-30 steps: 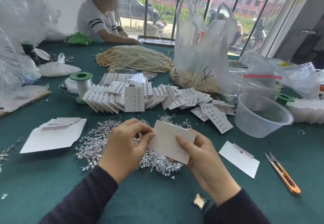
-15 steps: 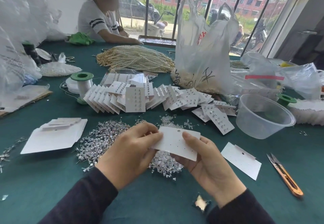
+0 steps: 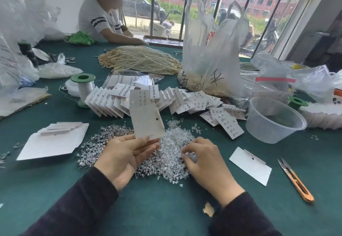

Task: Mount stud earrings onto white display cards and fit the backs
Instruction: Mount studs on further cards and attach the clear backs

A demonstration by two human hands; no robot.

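- Two hands are apart over the middle of the green table [image 3: 166, 208], towards its near edge.
- The left hand [image 3: 127, 154] is palm-up and pinches the lower edge of a white display card [image 3: 148, 123] between thumb and fingertips, so the card stands nearly upright, clear of the table.
- The right hand [image 3: 205, 160] is palm-down with its fingers curled into the heap of clear earring backs [image 3: 174, 141]; I cannot tell whether it has one pinched.
- The silver stud earrings [image 3: 100, 143] lie in a loose pile touching the backs' heap on its left.
- The finished cards [image 3: 187, 99] are fanned in a row behind the piles.
- A stack of blank cards [image 3: 53, 141] lies towards the left edge.
- One blank card [image 3: 250, 165] lies flat right of the hands.
- Orange snips [image 3: 296, 180] lie near the right edge, with a clear plastic tub [image 3: 273, 130] beyond them.
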